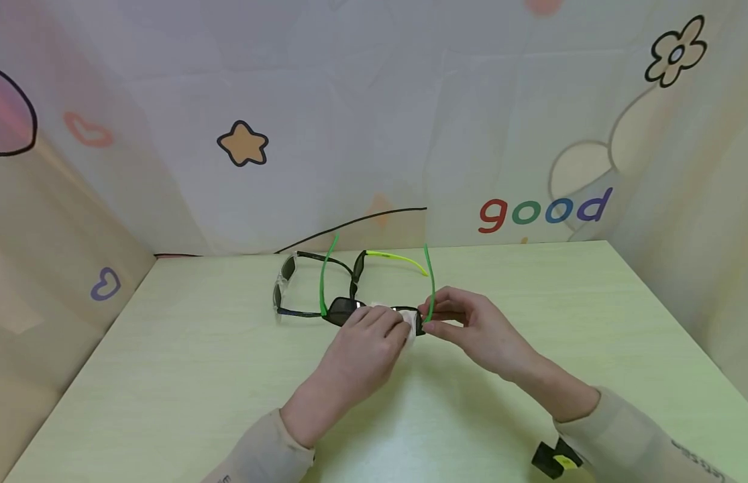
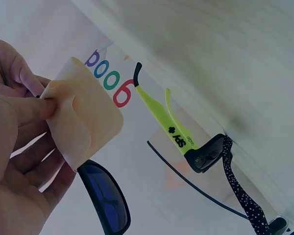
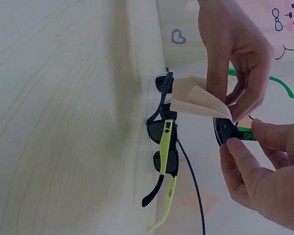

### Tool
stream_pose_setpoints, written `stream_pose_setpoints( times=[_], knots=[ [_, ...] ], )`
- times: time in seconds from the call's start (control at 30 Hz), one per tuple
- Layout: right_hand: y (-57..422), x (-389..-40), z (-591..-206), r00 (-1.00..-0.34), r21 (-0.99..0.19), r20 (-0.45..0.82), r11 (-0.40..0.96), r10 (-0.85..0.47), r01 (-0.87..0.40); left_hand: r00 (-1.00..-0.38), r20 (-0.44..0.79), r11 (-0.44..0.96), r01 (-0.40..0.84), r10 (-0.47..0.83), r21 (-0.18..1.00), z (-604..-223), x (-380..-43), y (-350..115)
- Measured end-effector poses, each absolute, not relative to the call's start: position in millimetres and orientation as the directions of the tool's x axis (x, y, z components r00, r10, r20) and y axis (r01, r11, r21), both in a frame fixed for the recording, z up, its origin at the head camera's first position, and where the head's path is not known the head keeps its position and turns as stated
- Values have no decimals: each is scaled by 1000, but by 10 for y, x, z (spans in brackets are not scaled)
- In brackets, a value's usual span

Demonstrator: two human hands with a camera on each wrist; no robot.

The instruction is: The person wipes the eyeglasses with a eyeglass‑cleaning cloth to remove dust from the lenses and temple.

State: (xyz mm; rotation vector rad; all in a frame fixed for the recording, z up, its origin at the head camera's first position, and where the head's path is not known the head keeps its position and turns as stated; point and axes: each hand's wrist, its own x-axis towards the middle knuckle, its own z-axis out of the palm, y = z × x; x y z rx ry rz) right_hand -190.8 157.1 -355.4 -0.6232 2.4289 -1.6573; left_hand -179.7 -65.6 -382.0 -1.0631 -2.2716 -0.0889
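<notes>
Sunglasses [image 1: 340, 310] with a black front and green arms are held above the table, lenses toward me and arms pointing away. My left hand [image 1: 366, 350] pinches a pale cloth [image 2: 88, 120] folded over one lens; its fingers cover part of the frame. With thumb and fingers, my right hand [image 1: 493, 337] grips the frame's right corner, beside the hinge of a green arm [image 1: 432, 282]. In the left wrist view the other lens [image 2: 107, 196] shows uncovered below the cloth.
Behind the held pair, sunglasses with yellow-green arms [image 3: 165, 147] and sunglasses with a clear front [image 1: 287, 270] and dark arms stand on the table [image 1: 168, 376]. A small black and yellow object [image 1: 555, 460] lies by the right sleeve. A printed curtain [image 1: 361, 134] hangs behind.
</notes>
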Motion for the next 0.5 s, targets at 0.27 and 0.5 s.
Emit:
stream_pose_setpoints(
  times=[0.27, 0.5],
  knots=[
    [1564, -1900, -3567, -902, -912, 127, 309, -412, -270, -506, 545, 682, 709, 669, -179, -3818, -1795, -631],
    [1560, -1907, -3550, -906, -916, 123, 305, -406, -261, -492, 550, 660, 735, 675, -152, -3824, -1805, -636]
  ],
)
